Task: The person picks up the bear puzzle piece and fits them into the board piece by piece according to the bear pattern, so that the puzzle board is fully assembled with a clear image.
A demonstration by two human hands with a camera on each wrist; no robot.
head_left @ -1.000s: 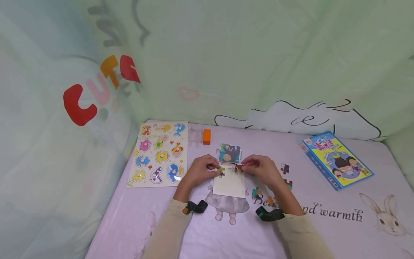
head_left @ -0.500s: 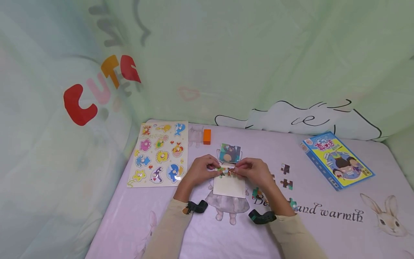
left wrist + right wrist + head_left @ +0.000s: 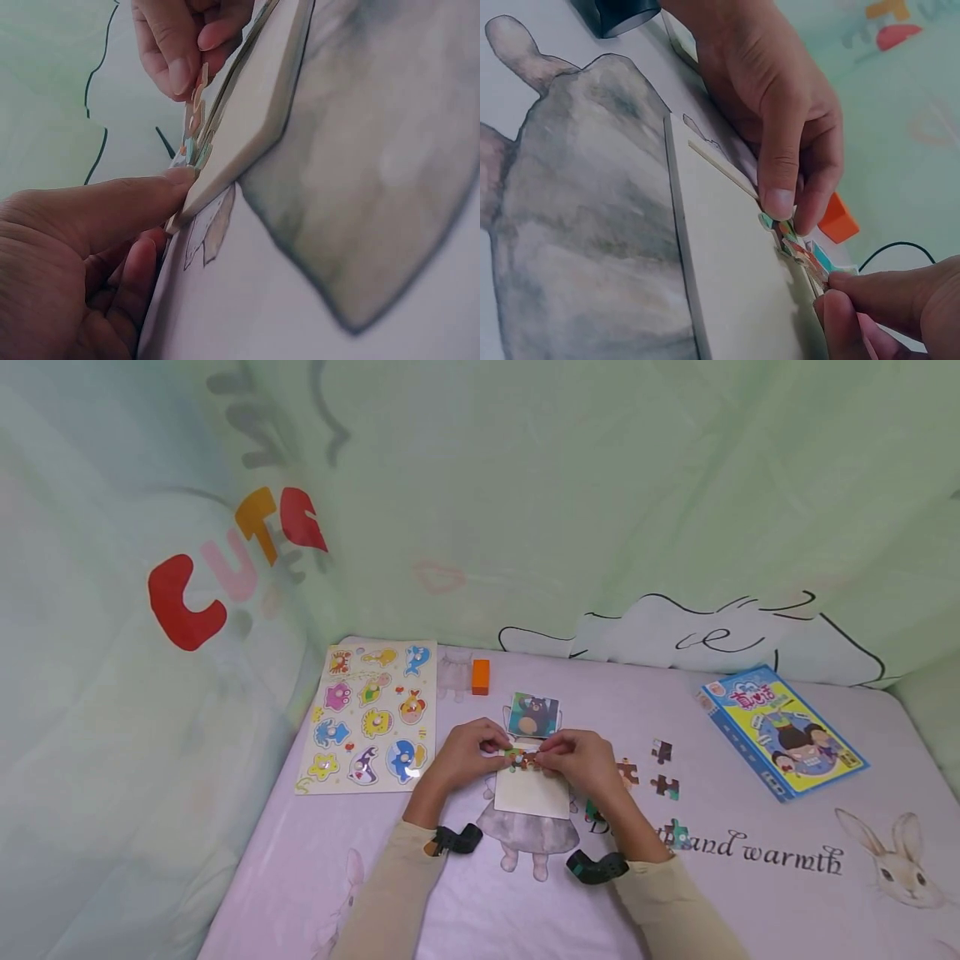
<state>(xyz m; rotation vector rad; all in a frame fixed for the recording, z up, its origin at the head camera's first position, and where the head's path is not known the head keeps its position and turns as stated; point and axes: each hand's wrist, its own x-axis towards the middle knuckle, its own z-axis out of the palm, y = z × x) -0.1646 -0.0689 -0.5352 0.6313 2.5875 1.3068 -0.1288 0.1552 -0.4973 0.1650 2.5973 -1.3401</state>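
Observation:
A pale puzzle tray (image 3: 531, 795) lies in front of a small bear picture card (image 3: 533, 716). At the tray's far left corner my left hand (image 3: 468, 754) holds a green jigsaw piece (image 3: 515, 759), thumb on top and fingers at the tray's edge. My right hand (image 3: 581, 762) pinches a brown-orange jigsaw piece (image 3: 807, 259) right beside the green one. The two pieces overlap in the right wrist view, and the brown-orange one is tilted over the tray's far edge. In the left wrist view, the right thumb and fingers (image 3: 178, 71) come in from above.
Several loose jigsaw pieces (image 3: 664, 787) lie right of the tray, some partly behind the right forearm. A sea-animal peg board (image 3: 367, 718) is on the left, an orange block (image 3: 480, 677) at the back. A blue and yellow box (image 3: 783, 731) stands on the right.
My right hand has moved left with the brown-orange piece, bringing it up against the green piece. More loose pieces show on the right. My left hand has stayed in place.

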